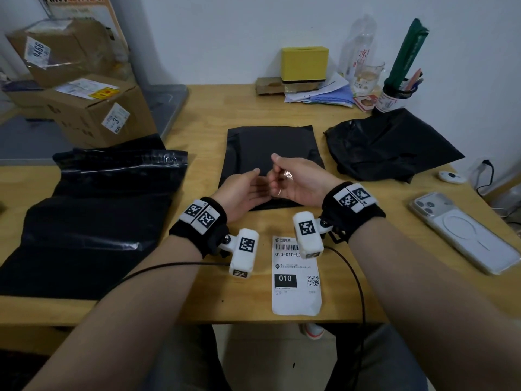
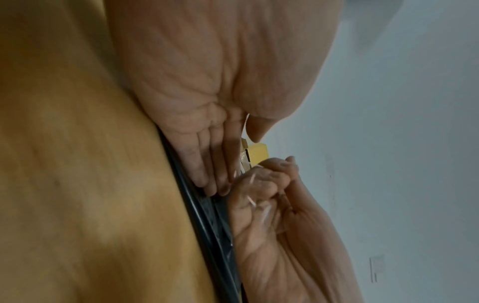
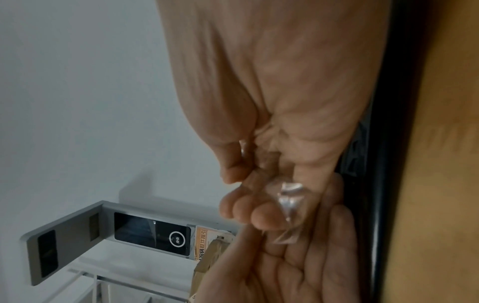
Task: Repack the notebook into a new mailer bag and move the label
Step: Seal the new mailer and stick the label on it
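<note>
A flat black mailer bag (image 1: pixel 270 145) lies in the middle of the wooden table (image 1: pixel 203 114). Both hands hover over its near half. My right hand (image 1: pixel 293 179) pinches a crumpled strip of clear film (image 1: pixel 287 174) in its curled fingers (image 3: pixel 249 213); the clear film (image 3: pixel 290 201) shows plainly in the right wrist view. My left hand (image 1: pixel 251 184) is held flat and open, palm toward the right hand, its fingers (image 2: pixel 207 164) straight just above the bag's edge (image 2: pixel 215 235). The white shipping label (image 1: pixel 296 283) lies on the table near the front edge, below both wrists. No notebook is in sight.
A crumpled black bag (image 1: pixel 389 145) lies at the right, and a stack of black mailer bags (image 1: pixel 98 215) at the left. A phone (image 1: pixel 465 232) rests near the right edge. Cardboard boxes (image 1: pixel 93 108) stand back left; a yellow box (image 1: pixel 304 63), papers and a cup line the back.
</note>
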{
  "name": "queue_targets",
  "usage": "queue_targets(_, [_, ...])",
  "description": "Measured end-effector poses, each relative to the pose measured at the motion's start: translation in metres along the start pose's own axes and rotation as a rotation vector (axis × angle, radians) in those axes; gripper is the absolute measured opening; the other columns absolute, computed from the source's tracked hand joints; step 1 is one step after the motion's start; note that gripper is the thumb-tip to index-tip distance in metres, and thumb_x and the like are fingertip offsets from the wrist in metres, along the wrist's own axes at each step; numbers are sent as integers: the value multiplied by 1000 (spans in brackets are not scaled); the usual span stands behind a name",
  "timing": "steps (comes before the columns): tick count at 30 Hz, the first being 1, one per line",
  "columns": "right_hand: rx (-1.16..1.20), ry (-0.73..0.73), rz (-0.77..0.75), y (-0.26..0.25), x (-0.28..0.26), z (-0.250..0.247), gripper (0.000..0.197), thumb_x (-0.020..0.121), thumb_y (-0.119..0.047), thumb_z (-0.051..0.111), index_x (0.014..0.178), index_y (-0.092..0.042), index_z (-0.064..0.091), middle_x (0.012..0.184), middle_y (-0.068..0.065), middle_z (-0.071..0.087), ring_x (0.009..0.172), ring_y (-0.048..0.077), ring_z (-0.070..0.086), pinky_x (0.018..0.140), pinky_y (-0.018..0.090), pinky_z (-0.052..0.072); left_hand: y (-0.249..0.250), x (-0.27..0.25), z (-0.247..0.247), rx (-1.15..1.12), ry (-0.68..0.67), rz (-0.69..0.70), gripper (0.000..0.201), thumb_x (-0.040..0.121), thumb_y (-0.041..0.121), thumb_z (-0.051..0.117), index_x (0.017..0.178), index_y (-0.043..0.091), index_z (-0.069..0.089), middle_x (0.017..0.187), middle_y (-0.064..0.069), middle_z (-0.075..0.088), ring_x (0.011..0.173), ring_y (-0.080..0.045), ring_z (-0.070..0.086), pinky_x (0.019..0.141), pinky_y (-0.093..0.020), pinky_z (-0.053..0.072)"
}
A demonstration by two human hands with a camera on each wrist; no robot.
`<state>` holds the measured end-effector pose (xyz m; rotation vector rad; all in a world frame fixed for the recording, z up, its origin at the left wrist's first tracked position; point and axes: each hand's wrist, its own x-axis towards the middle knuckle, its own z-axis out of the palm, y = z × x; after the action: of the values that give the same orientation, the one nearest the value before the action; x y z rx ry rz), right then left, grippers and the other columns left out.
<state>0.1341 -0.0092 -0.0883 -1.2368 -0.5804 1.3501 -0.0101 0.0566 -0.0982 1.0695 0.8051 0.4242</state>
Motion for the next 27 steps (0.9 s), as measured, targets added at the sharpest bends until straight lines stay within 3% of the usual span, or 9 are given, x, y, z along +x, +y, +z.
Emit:
queue_targets(3, [-14, 9, 37, 5, 5, -2, 33, 104, -29, 56, 77, -11, 54, 71, 7, 61, 64, 19, 59, 67, 31, 56, -4, -1, -3, -44, -23, -6, 36, 107, 28, 39, 109, 0, 62, 116, -19, 67, 105, -24, 66, 88, -30, 53])
queue_targets(6, [-87, 45, 103, 10, 8, -6, 34, 105, -28, 55, 75, -12, 52, 71, 7, 61, 65, 18, 59, 66, 28, 57, -7, -1, -4, -33, -26, 3, 43, 108, 28, 37, 125, -5, 58, 123, -18, 64, 118, -26, 61, 100, -32, 49])
queue_targets(9, [-143, 59, 145, 8, 9, -7, 33, 105, -27, 54, 76, -12, 52, 68, 5, 63, 64, 17, 61, 62, 27, 56, -7, 0, -5, -1, 11, 18, 46, 108, 28, 35, 130, -7, 55, 131, -21, 60, 126, -29, 56, 107, -35, 45])
queue_targets(18, [-165, 75, 155, 9, 9, -6, 33, 105, -28, 54, 75, -13, 52, 67, 4, 62, 63, 17, 59, 60, 27, 53, -5, -4, -29, 62, 118, 67, 49, 109, 28, 30, 126, -9, 57, 125, -22, 65, 111, -24, 65, 90, -25, 52])
queue_targets(27, [-97, 63, 171, 11, 5, -12, 34, 105, -29, 53, 75, -14, 51, 66, 4, 61, 61, 17, 58, 58, 26, 54, 0, -6, -47, 93, 208, 63, 52, 107, 37, 37, 130, -7, 54, 123, -20, 65, 108, -23, 66, 100, -31, 48])
